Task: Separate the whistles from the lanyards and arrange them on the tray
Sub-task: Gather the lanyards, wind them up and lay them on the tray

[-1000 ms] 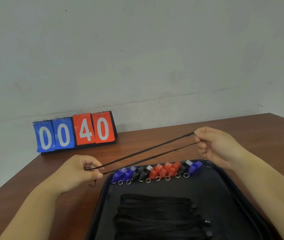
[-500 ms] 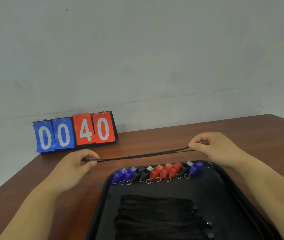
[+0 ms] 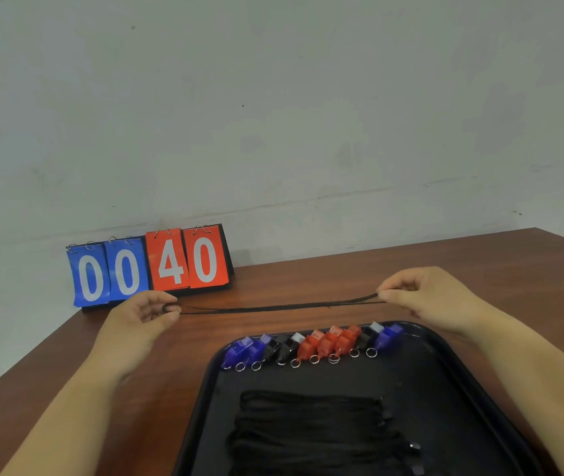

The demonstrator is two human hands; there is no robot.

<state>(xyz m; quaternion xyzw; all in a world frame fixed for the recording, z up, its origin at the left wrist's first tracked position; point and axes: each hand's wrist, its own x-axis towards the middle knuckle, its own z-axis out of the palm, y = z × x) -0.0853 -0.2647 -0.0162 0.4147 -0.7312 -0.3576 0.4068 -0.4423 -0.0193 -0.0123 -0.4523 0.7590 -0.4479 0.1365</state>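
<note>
Both hands have lowered the black lanyard [image 3: 273, 308] since a second ago: it ran slanted above the whistles then, and now it stretches almost level over the worktop [image 3: 480, 262], just beyond the far rim of the black tray [image 3: 445, 343]. One lanyard is held, doubled into two strands that lie close together. The left hand [image 3: 139, 321] pinches its left end between thumb and curled fingers [image 3: 170, 309]. The right hand [image 3: 425, 297] pinches the other end, its fingers [image 3: 390, 295] pressed together at the tips. Nine whistles [image 3: 318, 345] lie in one row along the tray's far edge, side by side, each with a small metal ring towards the person. From the left they are two blue, two black, three red, one black and one blue. Nearer the person, on the tray floor, lies one pile of black lanyards [image 3: 311, 431]; how many are in it cannot be told. At the back left of the worktop stands one scoreboard [image 3: 150, 266] against the wall, with four cards: two blue showing 0 and 0, two red showing 4 and 0.
</note>
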